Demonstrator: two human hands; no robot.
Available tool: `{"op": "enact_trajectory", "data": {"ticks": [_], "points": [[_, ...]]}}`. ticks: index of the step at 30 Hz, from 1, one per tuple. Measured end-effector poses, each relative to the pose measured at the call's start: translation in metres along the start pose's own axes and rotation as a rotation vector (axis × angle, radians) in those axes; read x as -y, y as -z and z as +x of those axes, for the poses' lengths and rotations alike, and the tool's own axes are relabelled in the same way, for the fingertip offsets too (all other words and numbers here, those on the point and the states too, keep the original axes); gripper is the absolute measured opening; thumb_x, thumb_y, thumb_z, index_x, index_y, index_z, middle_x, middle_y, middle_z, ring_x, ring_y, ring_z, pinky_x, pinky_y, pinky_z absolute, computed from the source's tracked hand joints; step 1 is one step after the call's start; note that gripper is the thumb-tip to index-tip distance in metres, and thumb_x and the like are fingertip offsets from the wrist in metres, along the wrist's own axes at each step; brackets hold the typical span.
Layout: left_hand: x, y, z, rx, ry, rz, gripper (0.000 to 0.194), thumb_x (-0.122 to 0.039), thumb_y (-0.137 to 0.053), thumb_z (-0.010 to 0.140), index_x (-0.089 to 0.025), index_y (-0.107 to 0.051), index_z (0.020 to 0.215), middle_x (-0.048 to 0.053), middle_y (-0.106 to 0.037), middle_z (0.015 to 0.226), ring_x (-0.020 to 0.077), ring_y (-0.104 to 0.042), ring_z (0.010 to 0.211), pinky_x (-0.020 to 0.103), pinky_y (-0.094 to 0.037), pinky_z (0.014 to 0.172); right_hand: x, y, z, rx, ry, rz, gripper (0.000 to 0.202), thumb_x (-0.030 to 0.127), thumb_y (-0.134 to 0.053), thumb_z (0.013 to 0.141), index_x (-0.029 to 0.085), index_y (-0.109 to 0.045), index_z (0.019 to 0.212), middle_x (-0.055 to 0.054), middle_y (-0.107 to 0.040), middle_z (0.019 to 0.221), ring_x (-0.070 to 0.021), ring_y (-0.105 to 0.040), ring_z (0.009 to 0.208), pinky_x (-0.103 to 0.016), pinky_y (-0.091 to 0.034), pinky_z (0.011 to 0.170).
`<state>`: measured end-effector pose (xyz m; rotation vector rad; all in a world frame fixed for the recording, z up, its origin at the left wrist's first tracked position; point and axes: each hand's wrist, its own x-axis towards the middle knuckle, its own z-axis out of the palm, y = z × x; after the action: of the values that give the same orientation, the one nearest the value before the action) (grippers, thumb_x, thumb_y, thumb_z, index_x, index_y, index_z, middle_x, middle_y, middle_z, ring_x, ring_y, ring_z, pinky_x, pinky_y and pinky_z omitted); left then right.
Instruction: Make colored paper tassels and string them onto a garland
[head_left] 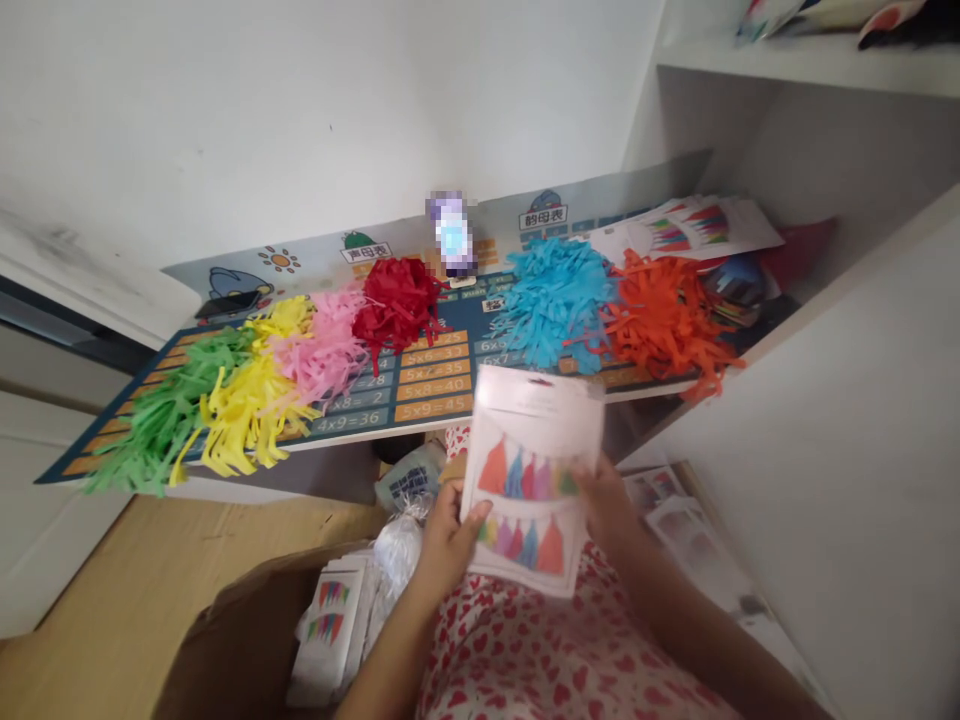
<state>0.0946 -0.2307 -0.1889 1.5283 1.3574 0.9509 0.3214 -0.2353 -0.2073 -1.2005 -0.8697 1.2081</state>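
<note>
A white card packet (534,410) printed with two rows of colored tassels is held upright above my lap. My left hand (452,530) grips its left edge, thumb on the front. At the right edge my right hand (604,500) is closed on it, its fingertips blurred. Behind it on the desk lie fringed paper bundles: green (172,405), yellow (251,410), pink (322,350), red (397,310), blue (559,300) and orange (667,315).
A lit phone (452,235) stands at the desk's back. More printed cards (694,225) lie at the back right. Below left, a cardboard box (240,620) holds stacked packets (330,625). Papers (682,530) lie low at the right, beside a white panel.
</note>
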Motion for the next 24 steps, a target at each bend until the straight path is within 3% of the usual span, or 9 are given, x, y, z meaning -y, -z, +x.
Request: {"op": "enact_trajectory", "data": {"ticks": [3,6,9,13,17,20,24], "points": [[-0.007,-0.007,0.000,0.094,-0.077,-0.042,0.043,-0.041,-0.061,0.090,-0.019,-0.056,0.126,0.013,-0.063,0.127,0.0280,-0.059,0.117,0.042,-0.045,0.101,0.018,-0.006,0.000,-0.034,-0.064,-0.154,0.060,0.062,-0.064,0.079,0.016,-0.061,0.117,-0.014,-0.072,0.110,-0.0305,-0.068,0.096,-0.040,-0.057,0.077],[-0.013,-0.007,0.002,0.038,-0.158,-0.022,0.061,-0.041,-0.061,0.089,-0.021,-0.043,0.144,0.015,-0.054,0.140,0.0312,-0.049,0.131,0.046,-0.036,0.111,0.025,-0.007,0.002,0.025,0.020,-0.238,0.055,0.057,-0.063,0.080,0.017,-0.063,0.119,-0.012,-0.072,0.108,-0.0291,-0.068,0.098,-0.041,-0.055,0.085],[-0.012,-0.010,0.002,-0.050,-0.180,0.030,0.065,-0.042,-0.061,0.088,-0.020,-0.041,0.146,0.015,-0.055,0.137,0.0330,-0.048,0.132,0.049,-0.034,0.112,0.024,-0.011,0.002,-0.008,0.067,-0.323,0.056,0.055,-0.061,0.083,0.019,-0.060,0.126,-0.011,-0.072,0.105,-0.0285,-0.067,0.098,-0.043,-0.054,0.089],[0.004,-0.018,0.000,-0.076,-0.071,-0.128,0.062,-0.048,-0.062,0.087,-0.019,-0.048,0.140,0.015,-0.060,0.133,0.0317,-0.056,0.124,0.046,-0.042,0.107,0.026,-0.017,-0.007,0.071,0.096,-0.322,0.062,0.059,-0.053,0.089,0.021,-0.050,0.138,-0.012,-0.069,0.118,-0.0280,-0.066,0.106,-0.042,-0.054,0.092],[0.021,-0.024,0.003,-0.084,0.163,-0.520,0.077,-0.064,-0.063,0.080,-0.020,-0.046,0.141,0.014,-0.067,0.125,0.0292,-0.065,0.112,0.041,-0.053,0.096,0.036,-0.025,-0.022,0.361,0.277,-0.204,0.067,0.061,-0.036,0.097,0.027,-0.028,0.154,-0.010,-0.045,0.151,-0.0249,-0.048,0.135,-0.040,-0.043,0.110],[0.026,-0.026,0.004,-0.151,0.221,-0.615,0.085,-0.070,-0.067,0.074,-0.023,-0.047,0.141,0.012,-0.068,0.127,0.0289,-0.064,0.117,0.038,-0.054,0.097,0.043,-0.032,-0.025,0.520,0.272,-0.206,0.061,0.054,-0.035,0.100,0.027,-0.029,0.154,-0.008,-0.044,0.153,-0.0236,-0.042,0.140,-0.039,-0.037,0.116],[0.029,-0.024,0.002,-0.167,0.213,-0.606,0.091,-0.073,-0.069,0.070,-0.025,-0.045,0.144,0.011,-0.063,0.135,0.0298,-0.060,0.123,0.038,-0.054,0.099,0.046,-0.035,-0.019,0.481,0.356,-0.282,0.062,0.048,-0.037,0.101,0.026,-0.022,0.157,-0.008,-0.041,0.154,-0.0247,-0.040,0.142,-0.041,-0.036,0.116]]}}
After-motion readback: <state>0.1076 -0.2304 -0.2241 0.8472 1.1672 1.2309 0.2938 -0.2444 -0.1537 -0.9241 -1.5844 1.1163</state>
